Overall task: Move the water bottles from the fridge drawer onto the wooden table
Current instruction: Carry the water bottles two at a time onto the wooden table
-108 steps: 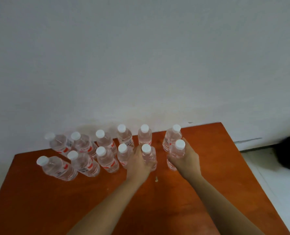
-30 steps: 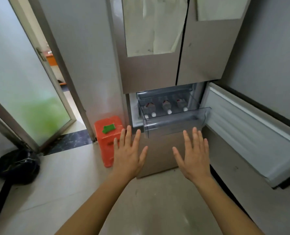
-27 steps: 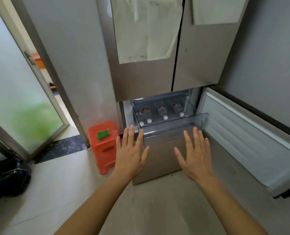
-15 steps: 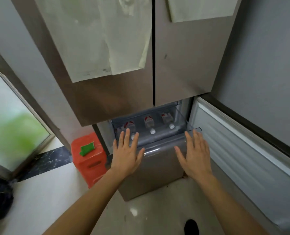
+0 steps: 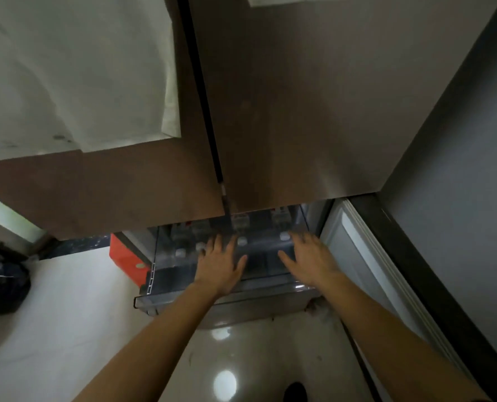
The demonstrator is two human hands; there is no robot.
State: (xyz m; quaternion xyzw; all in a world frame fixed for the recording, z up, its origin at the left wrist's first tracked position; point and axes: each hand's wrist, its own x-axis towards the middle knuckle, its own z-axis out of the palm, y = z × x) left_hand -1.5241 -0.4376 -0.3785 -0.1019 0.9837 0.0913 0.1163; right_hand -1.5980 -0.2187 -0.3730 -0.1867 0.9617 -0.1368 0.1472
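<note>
Now | left hand (image 5: 219, 266) and right hand (image 5: 308, 261) both wide, empty, palms down over drawer (image 5: 212, 300), poised to grab | bottles (image 5: 242, 230) lie at drawer's far end, caps toward the person | bench out of view

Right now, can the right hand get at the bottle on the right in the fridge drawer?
Probably yes. The right hand is open above the pulled-out drawer, with the bottle just beyond its fingertips and nothing between them.

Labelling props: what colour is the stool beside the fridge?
Orange-red stool, seen in the head view.
</note>
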